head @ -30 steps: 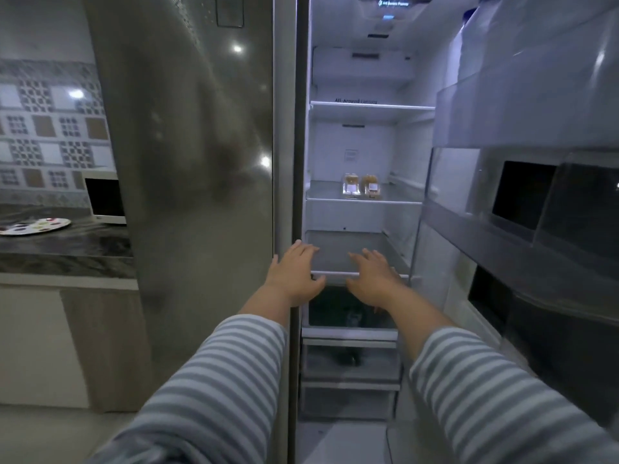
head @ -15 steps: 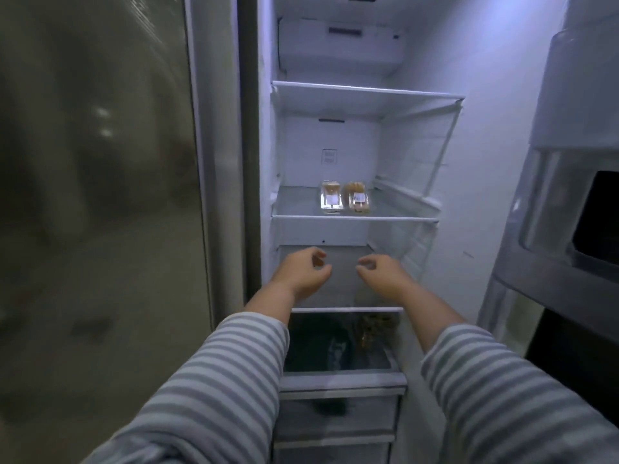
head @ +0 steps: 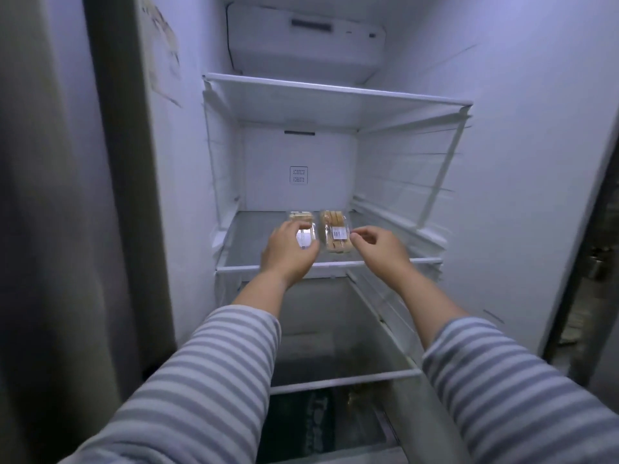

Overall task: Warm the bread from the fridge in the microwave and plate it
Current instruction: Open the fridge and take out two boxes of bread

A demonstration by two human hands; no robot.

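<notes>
1. Reaching into the open fridge (head: 502, 162), both arms in grey-and-white striped sleeves (head: 207, 380) run from the lower corners of the frame toward its centre.
2. At the centre of the frame, 2 clear plastic packs of bread sit side by side on the middle glass shelf (head: 248, 242), near its front half.
3. The left bread pack (head: 303, 217) is mostly hidden behind the left hand (head: 288, 252); only its far end and a white label show between thumb and fingers.
4. The left hand is spread wide, its fingers and thumb curving round that pack from the front. Whether they already touch the plastic, the blur does not let me tell.
5. The right bread pack (head: 335, 234) lies just right of the first, showing sliced bread and a small printed label on top.
6. The right hand (head: 378, 249) is just beside that pack's right edge, its fingers loosely curled with thumb and forefinger close together, holding nothing I can see.
7. Above, in the upper centre, 1 more white shelf (head: 335, 95) spans the compartment, with a vent housing (head: 304, 38) higher still.
8. Below the hands, another glass shelf (head: 345, 376) sits over a dark drawer (head: 321, 426) at the bottom centre.
9. The fridge's other closed door (head: 50, 229) fills the left edge of the frame.
</notes>
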